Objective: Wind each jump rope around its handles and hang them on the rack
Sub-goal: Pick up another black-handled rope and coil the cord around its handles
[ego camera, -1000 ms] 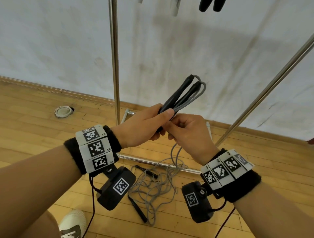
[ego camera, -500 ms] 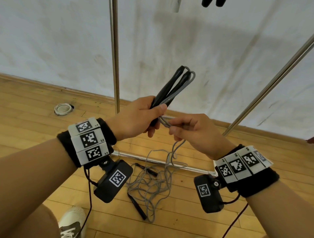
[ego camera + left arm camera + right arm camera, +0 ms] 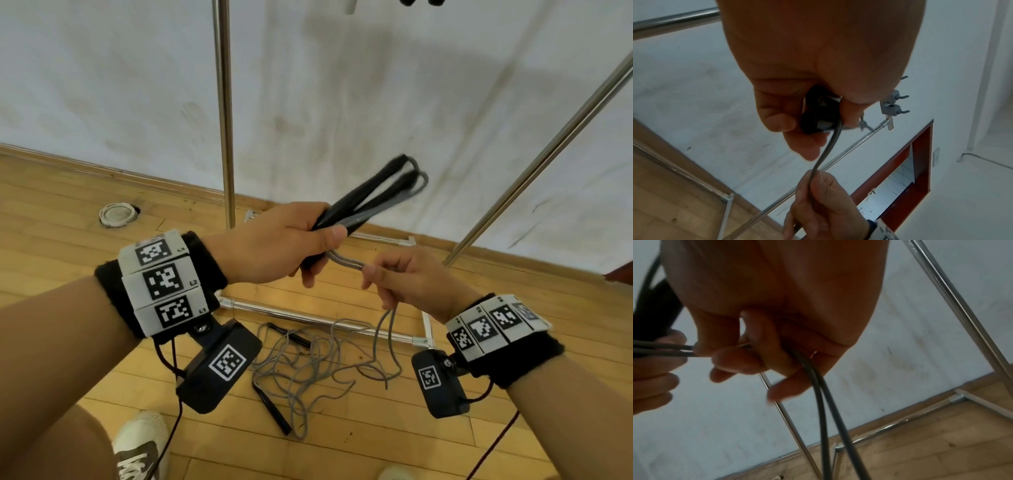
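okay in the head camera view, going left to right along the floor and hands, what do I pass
white ring on the floor → left hand gripping the black handles → right hand pinching the grey rope → slanted rack pole

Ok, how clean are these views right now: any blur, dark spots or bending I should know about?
Head view: evenly lit, the handles smeared by motion blur at their far ends, rack poles splayed by the wide lens. Left wrist view: left hand fills the top, soft; handles dark. Right wrist view: right hand backlit and shadowed, cord slightly blurred.
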Available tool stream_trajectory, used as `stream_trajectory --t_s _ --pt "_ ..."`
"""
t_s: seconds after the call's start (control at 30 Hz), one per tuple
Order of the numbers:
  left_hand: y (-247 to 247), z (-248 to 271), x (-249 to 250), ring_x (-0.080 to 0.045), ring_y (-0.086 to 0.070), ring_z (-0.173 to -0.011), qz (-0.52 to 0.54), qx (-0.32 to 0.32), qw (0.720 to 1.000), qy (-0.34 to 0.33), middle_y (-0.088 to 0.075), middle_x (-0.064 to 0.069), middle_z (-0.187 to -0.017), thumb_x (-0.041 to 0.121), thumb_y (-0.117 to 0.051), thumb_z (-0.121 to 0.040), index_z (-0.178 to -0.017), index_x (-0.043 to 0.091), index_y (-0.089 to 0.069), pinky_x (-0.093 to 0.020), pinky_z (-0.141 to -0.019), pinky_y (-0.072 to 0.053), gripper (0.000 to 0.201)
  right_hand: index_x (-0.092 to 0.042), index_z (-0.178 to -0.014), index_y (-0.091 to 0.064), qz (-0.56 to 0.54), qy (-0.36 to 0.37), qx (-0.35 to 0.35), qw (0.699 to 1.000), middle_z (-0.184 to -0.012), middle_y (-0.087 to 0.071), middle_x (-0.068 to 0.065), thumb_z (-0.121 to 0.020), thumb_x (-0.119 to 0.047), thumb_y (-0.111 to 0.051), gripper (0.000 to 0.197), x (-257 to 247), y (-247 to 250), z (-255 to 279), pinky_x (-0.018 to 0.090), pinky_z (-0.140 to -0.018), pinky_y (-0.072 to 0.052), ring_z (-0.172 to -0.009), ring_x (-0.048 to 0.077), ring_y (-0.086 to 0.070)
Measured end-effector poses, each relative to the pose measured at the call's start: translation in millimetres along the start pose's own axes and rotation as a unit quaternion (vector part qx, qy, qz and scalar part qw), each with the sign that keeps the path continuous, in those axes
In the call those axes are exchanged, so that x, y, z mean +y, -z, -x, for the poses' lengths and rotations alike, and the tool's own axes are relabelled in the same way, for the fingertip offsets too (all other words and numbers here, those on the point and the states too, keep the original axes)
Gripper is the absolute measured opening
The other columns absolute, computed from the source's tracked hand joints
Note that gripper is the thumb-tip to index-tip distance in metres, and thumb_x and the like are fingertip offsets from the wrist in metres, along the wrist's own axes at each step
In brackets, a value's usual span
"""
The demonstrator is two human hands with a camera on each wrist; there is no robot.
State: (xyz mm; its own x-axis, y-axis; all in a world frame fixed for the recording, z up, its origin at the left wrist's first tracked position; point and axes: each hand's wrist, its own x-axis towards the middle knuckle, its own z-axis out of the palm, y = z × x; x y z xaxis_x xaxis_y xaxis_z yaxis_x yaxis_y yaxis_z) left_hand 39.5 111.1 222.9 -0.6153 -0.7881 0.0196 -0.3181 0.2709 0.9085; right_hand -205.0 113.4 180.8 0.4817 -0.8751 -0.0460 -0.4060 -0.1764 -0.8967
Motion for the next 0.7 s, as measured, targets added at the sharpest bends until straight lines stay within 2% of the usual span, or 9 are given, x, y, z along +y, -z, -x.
stream_trajectory --t_s 0.07,0.13,0.2,0.27,0.33,0.4,0.47,0.57,0.7 --pt "0 3 2 -0.016 -0.058 -0.056 -0.020 -0.071 0.997 0.004 -0.061 0.001 -0.065 0.032 -0.045 -0.103 -0.096 0.019 -0.055 -0.021 -0.054 -0.044 0.018 -0.008 -0.078 -0.070 0.003 0.002 -0.023 1.000 -0.051 -0.056 0.007 -0.091 -0.035 -0.061 0.031 3 0 1 0.029 -0.055 -0.052 -0.047 0.020 -0.052" --pt "1 6 3 -0.016 -0.055 -0.058 -0.045 -0.127 0.990 0.027 -0.059 0.000 -0.067 0.036 -0.046 -0.101 -0.098 0.018 -0.056 -0.022 -0.058 -0.046 0.021 -0.007 -0.079 -0.069 0.022 -0.001 -0.046 0.999 -0.053 -0.055 0.008 -0.094 -0.033 -0.063 0.031 6 0 2 0.025 -0.049 -0.044 -0.046 0.021 -0.049" --pt "1 8 4 -0.015 -0.053 -0.058 -0.077 -0.169 0.982 0.044 -0.058 0.001 -0.067 0.036 -0.048 -0.102 -0.092 0.021 -0.055 -0.025 -0.060 -0.047 0.019 -0.005 -0.078 -0.067 0.037 -0.022 -0.061 0.997 -0.055 -0.057 0.002 -0.095 -0.023 -0.061 0.026 8 2 0 0.021 -0.049 -0.041 -0.048 0.015 -0.050" --pt "1 9 3 -0.010 -0.051 -0.055 -0.135 -0.196 0.970 0.055 -0.058 0.005 -0.066 0.038 -0.049 -0.101 -0.086 0.026 -0.054 -0.021 -0.055 -0.045 0.019 -0.006 -0.076 -0.063 0.049 -0.035 -0.083 0.995 -0.055 -0.061 -0.008 -0.094 -0.013 -0.060 0.019 6 4 -4 0.014 -0.056 -0.044 -0.053 0.003 -0.057" --pt "-2 10 1 -0.004 -0.048 -0.050 -0.212 -0.219 0.951 0.061 -0.058 0.007 -0.066 0.043 -0.049 -0.099 -0.084 0.028 -0.054 -0.017 -0.051 -0.041 0.022 -0.015 -0.075 -0.067 0.085 -0.022 -0.118 0.989 -0.058 -0.059 -0.009 -0.087 -0.034 -0.062 0.023 1 1 -9 0.015 -0.060 -0.043 -0.055 0.003 -0.054" --pt "-8 11 -2 -0.003 -0.046 -0.048 -0.294 -0.241 0.922 0.075 -0.056 0.007 -0.066 0.049 -0.047 -0.098 -0.085 0.028 -0.054 -0.019 -0.051 -0.040 0.026 -0.022 -0.071 -0.069 0.105 -0.038 -0.131 0.985 -0.056 -0.056 -0.004 -0.086 -0.047 -0.061 0.029 -4 -6 -12 0.016 -0.055 -0.038 -0.051 0.008 -0.048" --pt "-16 10 -7 -0.003 -0.047 -0.047 -0.354 -0.258 0.893 0.099 -0.056 0.008 -0.067 0.051 -0.046 -0.098 -0.086 0.027 -0.054 -0.021 -0.051 -0.040 0.028 -0.020 -0.071 -0.069 0.136 -0.053 -0.134 0.980 -0.052 -0.054 -0.006 -0.090 -0.046 -0.061 0.033 -8 -12 -14 0.015 -0.052 -0.036 -0.048 0.007 -0.045" --pt "-28 8 -14 -0.003 -0.048 -0.047 -0.418 -0.261 0.863 0.113 -0.057 0.007 -0.070 0.050 -0.043 -0.100 -0.095 0.024 -0.056 -0.014 -0.043 -0.035 0.030 -0.021 -0.071 -0.068 0.194 -0.067 -0.111 0.972 -0.047 -0.051 -0.010 -0.093 -0.041 -0.062 0.031 -15 -21 -21 0.016 -0.050 -0.035 -0.043 0.002 -0.042" --pt "-33 1 -25 -0.010 -0.051 -0.056 -0.435 -0.228 0.861 0.134 -0.057 0.002 -0.074 0.043 -0.041 -0.102 -0.102 0.017 -0.056 -0.022 -0.049 -0.039 0.030 -0.021 -0.071 -0.072 0.280 -0.051 -0.050 0.957 -0.040 -0.045 -0.013 -0.095 -0.045 -0.057 0.037 -27 -35 -29 0.016 -0.045 -0.030 -0.041 0.004 -0.043"
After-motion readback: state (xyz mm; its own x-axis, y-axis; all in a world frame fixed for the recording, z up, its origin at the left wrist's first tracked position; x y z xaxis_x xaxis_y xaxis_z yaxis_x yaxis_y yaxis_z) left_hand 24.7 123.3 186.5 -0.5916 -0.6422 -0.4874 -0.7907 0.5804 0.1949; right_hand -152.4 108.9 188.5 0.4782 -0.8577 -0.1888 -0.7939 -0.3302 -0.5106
